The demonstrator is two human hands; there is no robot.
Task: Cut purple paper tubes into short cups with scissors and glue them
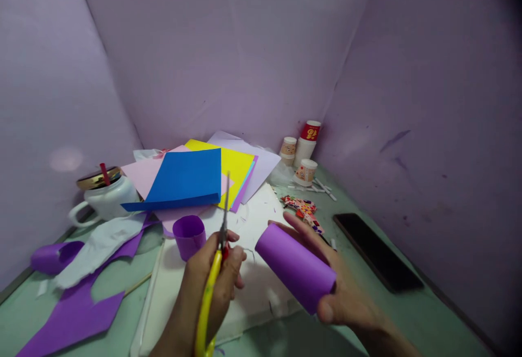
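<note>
My left hand (218, 281) is closed around a pair of scissors with yellow handles (206, 302), their blades pointing up and away from me. Something small and red shows between its fingers, too little to name. In my right hand (342, 292) is a purple paper tube (296, 267), tilted, with the thumb at its lower end and the fingers behind it. A shorter purple paper ring (189, 237) stands upright just beyond my left hand. Both hands are above a white board (261, 302).
Blue (187, 175) and yellow paper sheets lie at the back. A white mug (110, 199), a white cloth (101, 245) and purple paper scraps (77, 319) are at left. Paper cups (305, 172) stand back right; a phone (377, 251) lies at right. Walls enclose the table.
</note>
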